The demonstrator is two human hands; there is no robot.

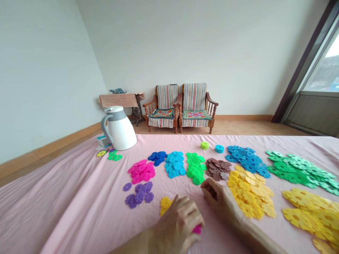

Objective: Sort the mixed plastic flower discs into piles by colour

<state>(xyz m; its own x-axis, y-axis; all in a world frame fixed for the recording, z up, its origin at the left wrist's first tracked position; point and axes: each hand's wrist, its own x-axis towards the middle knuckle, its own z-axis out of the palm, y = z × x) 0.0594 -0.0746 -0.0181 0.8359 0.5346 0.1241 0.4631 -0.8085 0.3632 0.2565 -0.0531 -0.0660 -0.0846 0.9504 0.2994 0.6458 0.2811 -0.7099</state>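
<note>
My left hand (182,217) is curled low over the cloth, closed around a magenta plastic disc (197,229) that peeks out between thumb and fingers. Just beyond its knuckles lies a small group of yellow discs (166,204), partly covered by the hand. My right hand (218,195) has its fingers curled together, close to the bright green discs (196,167) and the brown discs (217,168). Whatever it may pinch is hidden. To the right of that hand spreads a heap of golden-yellow notched discs (250,192).
On the pink tablecloth (87,211) lie purple (140,194), magenta (142,171), light blue (174,164), blue (246,159), green (299,169) and larger yellow disc piles (312,213). A white jug (122,132) stands at the back left. Two wooden armchairs (181,106) are beyond.
</note>
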